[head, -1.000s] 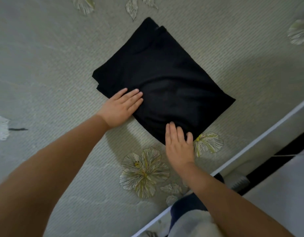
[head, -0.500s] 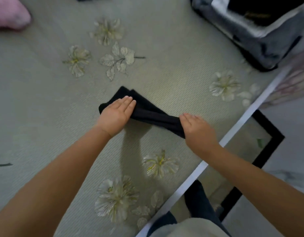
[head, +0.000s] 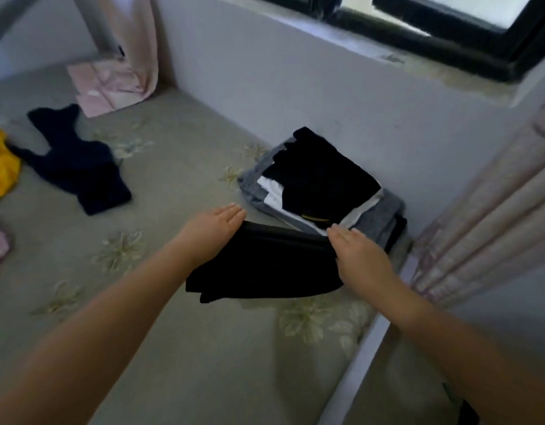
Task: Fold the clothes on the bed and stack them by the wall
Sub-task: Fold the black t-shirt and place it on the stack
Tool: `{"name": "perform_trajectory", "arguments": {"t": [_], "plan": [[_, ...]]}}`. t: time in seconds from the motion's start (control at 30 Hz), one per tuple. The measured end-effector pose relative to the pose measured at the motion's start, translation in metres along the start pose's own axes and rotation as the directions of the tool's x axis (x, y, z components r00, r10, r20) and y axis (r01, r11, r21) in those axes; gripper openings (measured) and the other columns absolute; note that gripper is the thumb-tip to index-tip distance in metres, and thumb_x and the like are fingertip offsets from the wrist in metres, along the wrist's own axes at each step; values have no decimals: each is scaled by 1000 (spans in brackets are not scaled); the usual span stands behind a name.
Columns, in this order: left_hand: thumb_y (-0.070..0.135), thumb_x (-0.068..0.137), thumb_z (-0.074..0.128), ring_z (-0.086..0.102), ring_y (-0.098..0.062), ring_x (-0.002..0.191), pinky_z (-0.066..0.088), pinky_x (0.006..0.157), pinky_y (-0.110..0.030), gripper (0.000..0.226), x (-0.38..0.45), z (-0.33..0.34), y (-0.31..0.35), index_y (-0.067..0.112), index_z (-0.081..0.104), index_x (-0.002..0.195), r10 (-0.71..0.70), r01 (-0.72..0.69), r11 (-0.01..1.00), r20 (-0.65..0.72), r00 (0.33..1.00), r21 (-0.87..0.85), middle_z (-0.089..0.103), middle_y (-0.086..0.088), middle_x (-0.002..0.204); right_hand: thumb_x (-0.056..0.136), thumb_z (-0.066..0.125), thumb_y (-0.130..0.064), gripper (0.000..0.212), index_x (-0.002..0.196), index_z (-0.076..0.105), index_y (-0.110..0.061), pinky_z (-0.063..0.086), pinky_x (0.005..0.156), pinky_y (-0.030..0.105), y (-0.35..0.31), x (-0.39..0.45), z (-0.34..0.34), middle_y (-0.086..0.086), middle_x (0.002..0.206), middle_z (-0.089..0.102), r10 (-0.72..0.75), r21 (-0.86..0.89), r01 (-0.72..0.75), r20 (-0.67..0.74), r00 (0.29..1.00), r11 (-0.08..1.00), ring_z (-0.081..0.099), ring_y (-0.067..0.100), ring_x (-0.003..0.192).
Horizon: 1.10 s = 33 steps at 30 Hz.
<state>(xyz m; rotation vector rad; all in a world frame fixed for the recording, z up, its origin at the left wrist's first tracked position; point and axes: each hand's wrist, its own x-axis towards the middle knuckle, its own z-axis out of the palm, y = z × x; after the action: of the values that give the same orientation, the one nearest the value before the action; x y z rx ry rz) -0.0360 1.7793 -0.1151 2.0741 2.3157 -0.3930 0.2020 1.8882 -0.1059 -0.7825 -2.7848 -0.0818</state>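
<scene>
Both grips hold folded black garment (head: 265, 268), stack (head: 320, 185) just beyond, navy top (head: 78, 167) left.

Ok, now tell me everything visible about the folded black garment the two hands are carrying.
The folded black garment is a plain, soft-looking cloth folded into a flat rectangle of several layers, with no print visible. It is held off the bed, roughly level, just short of the stack by the wall. The left hand and right hand hold its far corners, fingers laid straight over the top; what lies underneath is hidden.
</scene>
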Motion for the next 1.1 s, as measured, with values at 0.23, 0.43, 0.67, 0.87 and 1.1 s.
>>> {"name": "perform_trajectory", "arguments": {"t": [0.23, 0.43, 0.67, 0.87, 1.1], "plan": [[4, 95, 36, 19, -22, 141, 15, 112, -29, 52, 190, -80, -17, 5, 18, 145, -96, 81, 992, -163, 982, -97, 16, -12, 153, 55, 64, 22, 37, 91, 63, 15, 49, 49, 36, 133, 129, -19, 30, 82, 66, 128, 91, -119, -104, 986, 989, 65, 40, 67], [-16, 73, 52, 54, -50, 108, 41, 95, -53, 41, 298, -126, -44, -16, 56, 113, -18, -1, 999, -580, 815, -32, 53, -36, 119, 41, 68, 23, 34, 71, 62, 8, 35, 37, 24, 196, 215, -25, 20, 57, 60, 56, 65, -41, -246, 968, 997, 56, 33, 43], [9, 96, 34, -3, -23, 143, 0, 115, -39, 61, 337, 24, 28, 19, 3, 147, -105, 114, 993, 198, 975, -37, 3, -6, 156, 94, 33, -3, 52, 144, 20, -9, 23, 112, 35, 226, 156, 117, 11, 150, 26, 111, 12, -137, 515, 850, 991, 27, 23, 137], [9, 93, 41, -2, -23, 143, 8, 115, -38, 70, 325, 75, 55, 18, -2, 147, -139, 198, 968, 325, 935, -154, -1, -4, 156, 96, 29, 1, 54, 144, 5, 3, 23, 115, 34, 196, 120, 162, 22, 154, 4, 115, 59, -191, 613, 782, 980, 11, 29, 143], [28, 98, 37, 7, -22, 143, 17, 113, -39, 56, 318, 75, 53, 25, 10, 147, -200, 244, 947, 211, 957, -210, 9, -3, 156, 94, 45, -14, 68, 147, 3, -13, 25, 110, 45, 193, 126, 157, 9, 156, -1, 210, 38, -270, 524, 825, 962, 3, 28, 143]]}}
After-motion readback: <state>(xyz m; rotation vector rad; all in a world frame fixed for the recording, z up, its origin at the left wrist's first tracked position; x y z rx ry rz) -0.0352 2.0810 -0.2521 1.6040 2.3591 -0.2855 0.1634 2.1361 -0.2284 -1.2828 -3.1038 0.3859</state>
